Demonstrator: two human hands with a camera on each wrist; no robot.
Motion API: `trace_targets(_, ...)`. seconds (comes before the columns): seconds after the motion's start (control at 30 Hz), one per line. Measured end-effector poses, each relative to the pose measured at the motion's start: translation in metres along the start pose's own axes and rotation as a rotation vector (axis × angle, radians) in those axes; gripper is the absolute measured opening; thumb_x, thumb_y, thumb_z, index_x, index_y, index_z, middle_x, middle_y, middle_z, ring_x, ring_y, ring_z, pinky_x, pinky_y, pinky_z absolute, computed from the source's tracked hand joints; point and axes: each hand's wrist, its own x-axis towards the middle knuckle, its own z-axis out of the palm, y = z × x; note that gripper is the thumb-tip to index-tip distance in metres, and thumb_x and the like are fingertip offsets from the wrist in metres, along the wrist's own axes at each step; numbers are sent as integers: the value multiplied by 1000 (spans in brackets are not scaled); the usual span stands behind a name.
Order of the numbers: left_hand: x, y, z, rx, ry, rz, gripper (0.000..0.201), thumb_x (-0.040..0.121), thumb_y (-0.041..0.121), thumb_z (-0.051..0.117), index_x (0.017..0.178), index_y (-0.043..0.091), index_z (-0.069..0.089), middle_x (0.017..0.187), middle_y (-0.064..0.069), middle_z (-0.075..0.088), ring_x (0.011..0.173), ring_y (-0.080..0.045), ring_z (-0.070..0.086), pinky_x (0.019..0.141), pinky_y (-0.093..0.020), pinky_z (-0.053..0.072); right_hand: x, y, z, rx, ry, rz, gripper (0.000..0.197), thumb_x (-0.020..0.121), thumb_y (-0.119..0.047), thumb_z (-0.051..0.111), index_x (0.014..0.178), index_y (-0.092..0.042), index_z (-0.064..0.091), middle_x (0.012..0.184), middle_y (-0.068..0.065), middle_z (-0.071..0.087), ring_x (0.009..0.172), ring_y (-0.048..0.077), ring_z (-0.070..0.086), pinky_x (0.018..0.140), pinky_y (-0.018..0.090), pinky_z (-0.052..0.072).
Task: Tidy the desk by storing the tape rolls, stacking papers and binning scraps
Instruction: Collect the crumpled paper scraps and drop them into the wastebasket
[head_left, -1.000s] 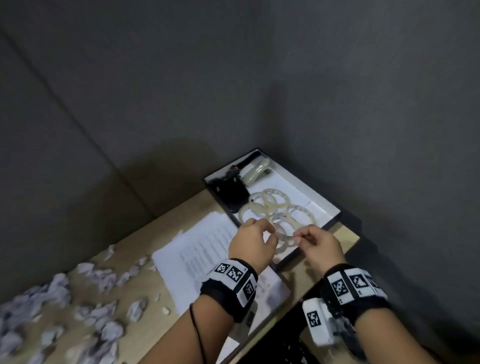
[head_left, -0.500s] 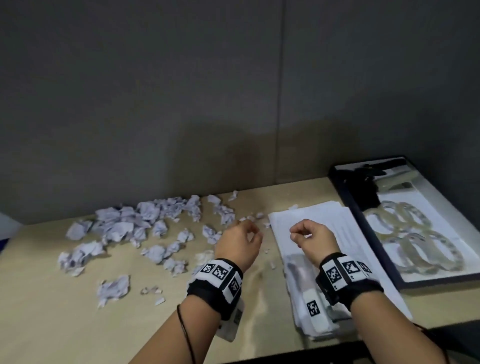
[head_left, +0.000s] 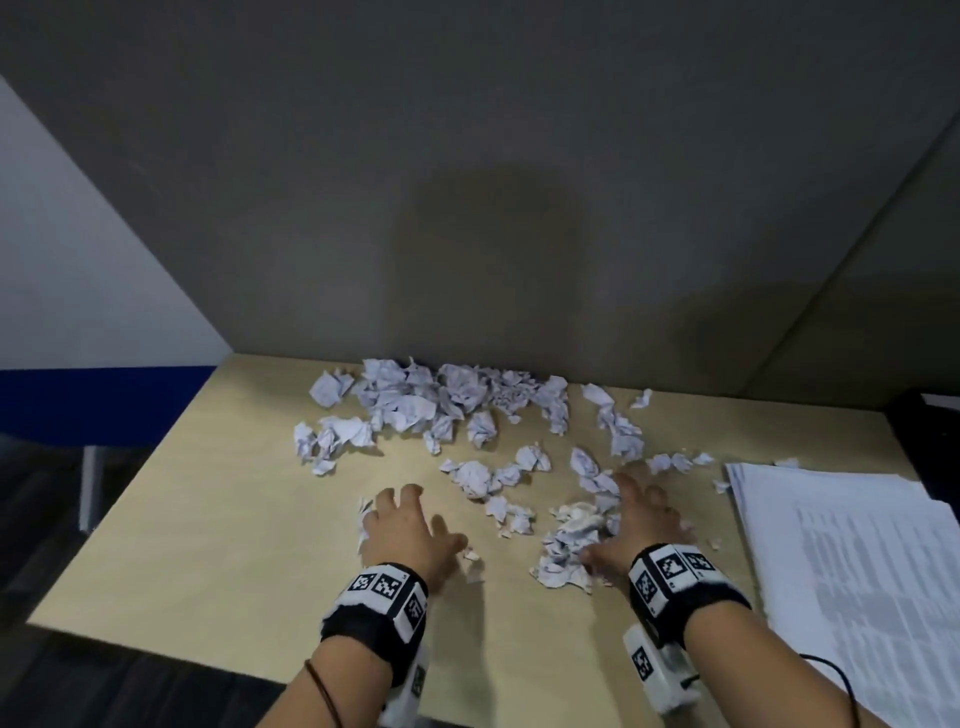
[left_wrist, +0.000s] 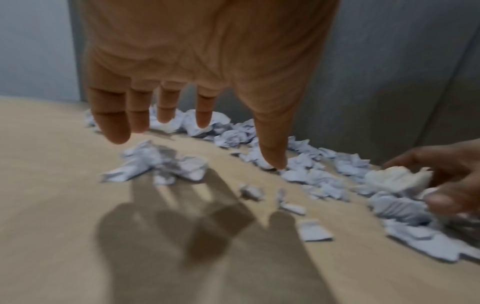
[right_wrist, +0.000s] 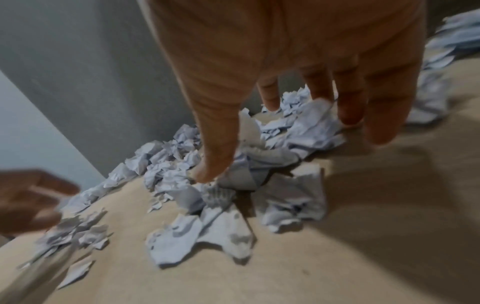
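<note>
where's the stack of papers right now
In the head view the stack of papers lies at the desk's right edge, just right of the right hand and the crumpled scraps.

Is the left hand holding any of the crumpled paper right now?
No, the left hand hangs above the desk with fingers spread, nothing in it.

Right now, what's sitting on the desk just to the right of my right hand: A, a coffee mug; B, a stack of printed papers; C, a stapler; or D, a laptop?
B: in the head view a stack of printed papers lies on the desk right of the right hand, which rests among crumpled scraps.
</note>
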Motion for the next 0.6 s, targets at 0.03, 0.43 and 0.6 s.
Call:
trace_targets(0.03, 4, -10, 0, 19, -17, -60, 85, 66, 58, 73, 134, 26, 34, 139, -6, 32, 124, -31, 38, 96, -43, 44, 5, -4, 2, 0, -21, 13, 120, 52, -53, 84, 147, -33, 14, 145, 10, 24, 132, 33, 33, 105, 38, 37)
trace_targets(0.43, 43, -27, 6, -66, -189, 31, 85, 52, 44, 84, 119, 23, 36, 114, -4, 34, 103, -28, 52, 87, -36, 51, 24, -92, 45, -166, -93, -208, 98, 73, -40, 76, 146, -45, 10, 154, 11, 9, 137, 35, 24, 109, 44, 35)
trace_targets(0.6, 62, -31, 10, -118, -173, 147, 48, 80, 17, 63, 125, 21, 47, 117, -7, 39, 93, -28, 58, 83, -32, 50, 38, -117, 44, -96, -89, -321, 88, 79, -24, 74, 142, -50, 18, 151, 10, 14, 136, 33, 29, 108, 39, 38)
